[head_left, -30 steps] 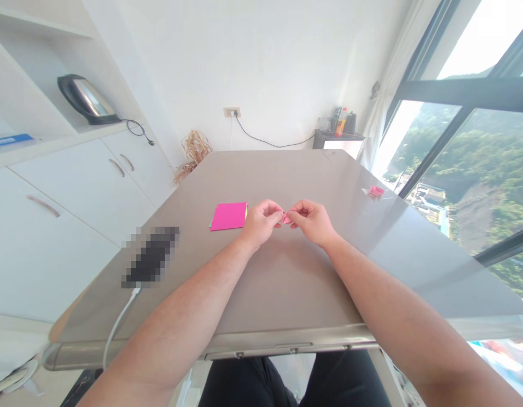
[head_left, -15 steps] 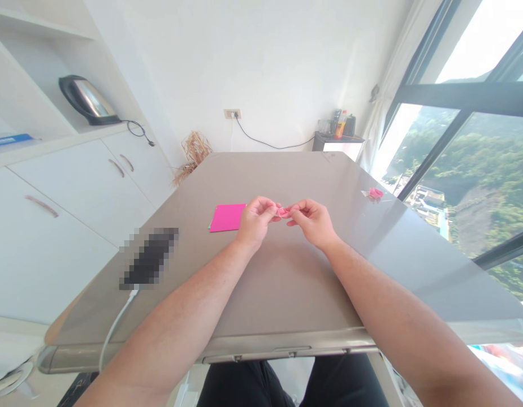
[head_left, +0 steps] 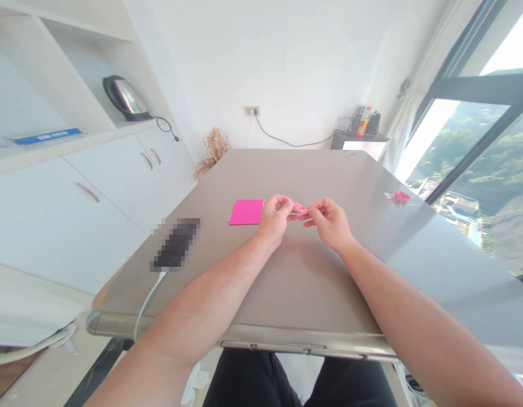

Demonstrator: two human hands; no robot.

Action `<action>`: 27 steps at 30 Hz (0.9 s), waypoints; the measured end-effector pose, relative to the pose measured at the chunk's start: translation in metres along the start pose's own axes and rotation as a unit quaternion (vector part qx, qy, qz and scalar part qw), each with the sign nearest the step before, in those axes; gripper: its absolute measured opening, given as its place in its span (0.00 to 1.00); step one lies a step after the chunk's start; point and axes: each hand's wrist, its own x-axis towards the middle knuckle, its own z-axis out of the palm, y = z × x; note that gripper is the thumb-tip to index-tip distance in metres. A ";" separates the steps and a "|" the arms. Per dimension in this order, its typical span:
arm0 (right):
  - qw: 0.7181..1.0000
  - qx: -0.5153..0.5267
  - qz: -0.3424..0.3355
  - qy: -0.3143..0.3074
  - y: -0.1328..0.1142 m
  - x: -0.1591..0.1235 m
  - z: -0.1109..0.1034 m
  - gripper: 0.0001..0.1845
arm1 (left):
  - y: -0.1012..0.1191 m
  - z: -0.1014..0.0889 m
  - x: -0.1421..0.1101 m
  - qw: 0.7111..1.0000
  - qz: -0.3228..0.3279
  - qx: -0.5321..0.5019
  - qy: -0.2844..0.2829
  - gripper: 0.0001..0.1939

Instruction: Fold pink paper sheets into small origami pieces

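A small piece of folded pink paper [head_left: 299,208] is pinched between both hands just above the table. My left hand [head_left: 277,217] grips its left end with thumb and fingers. On the other side, my right hand [head_left: 329,221] pinches the right end; the fingers hide part of the paper, so its exact folds cannot be made out. Just left of my left hand lies a stack of square paper [head_left: 246,212], bright pink on top with a green edge showing below. Farther right on the table is another crumpled or folded pink paper piece [head_left: 401,196].
A blurred dark device [head_left: 175,246] with a white cable [head_left: 148,299] lies at the table's left. The grey table [head_left: 299,277] reaches toward the wall. A kettle [head_left: 125,99] stands on the left shelf, and bottles [head_left: 363,121] stand on a small cabinet behind.
The view has turned left, so everything sits farther right in the picture. Both hands still hold the pink paper, and their fingers have shifted slightly on it.
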 end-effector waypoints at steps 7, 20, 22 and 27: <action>0.988 -0.137 -0.065 -0.002 0.004 -0.004 -0.003 0.08 | -0.005 0.002 0.001 0.998 0.016 0.060 0.009 0.05; 0.970 -0.235 -0.011 0.052 -0.006 -0.008 -0.004 0.11 | 0.026 -0.053 0.027 0.744 0.033 0.644 0.176 0.26; 0.970 -0.237 -0.003 0.048 -0.005 -0.007 -0.004 0.11 | 0.032 -0.076 0.038 0.712 -0.051 0.670 0.202 0.33; 0.969 -0.242 -0.005 0.039 0.000 -0.007 -0.005 0.10 | 0.035 -0.114 0.051 0.688 -0.139 0.669 0.244 0.41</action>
